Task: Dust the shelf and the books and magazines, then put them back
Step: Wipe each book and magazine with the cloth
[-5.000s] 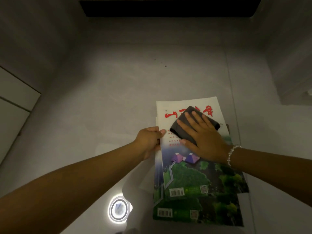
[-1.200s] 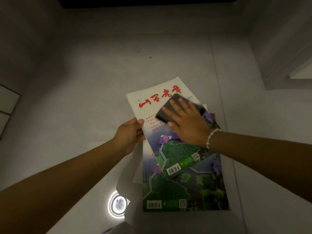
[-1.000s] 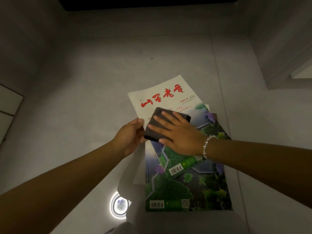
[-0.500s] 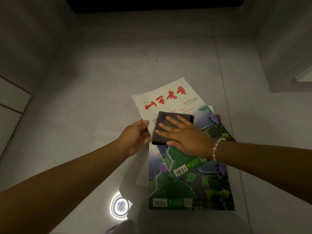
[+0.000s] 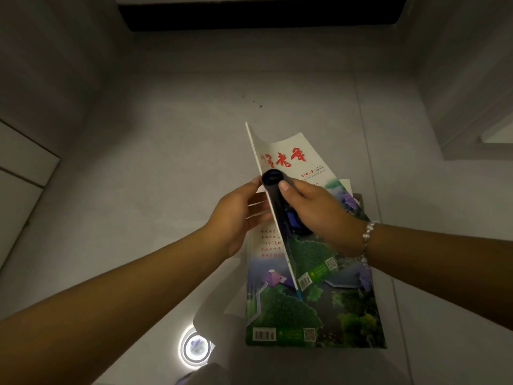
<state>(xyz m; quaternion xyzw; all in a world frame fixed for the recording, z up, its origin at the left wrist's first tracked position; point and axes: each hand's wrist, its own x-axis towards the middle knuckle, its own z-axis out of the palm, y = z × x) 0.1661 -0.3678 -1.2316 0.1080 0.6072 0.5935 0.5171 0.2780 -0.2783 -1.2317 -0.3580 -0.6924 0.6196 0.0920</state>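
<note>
The top magazine (image 5: 288, 159), white with red characters and a green landscape cover, is tilted up on its left edge above the stack. My left hand (image 5: 236, 218) holds it from underneath on the left. My right hand (image 5: 316, 212) grips the dark cloth (image 5: 273, 177), which is folded over the magazine's raised edge, thumb on top. Under it lies a second magazine (image 5: 313, 315) with the same green cover, flat on the floor, and the corner of another shows beneath.
The stack lies on a pale grey tiled floor (image 5: 166, 162). A dark shelf opening (image 5: 261, 18) runs along the top. A white cabinet panel (image 5: 22, 168) stands at the left, a wall corner (image 5: 472, 120) at the right. A ceiling light's reflection (image 5: 195, 347) glows on the floor.
The top magazine went from lying flat to tilted up on edge. My right hand moved from pressing the cloth flat on the cover to gripping it over the magazine's edge.
</note>
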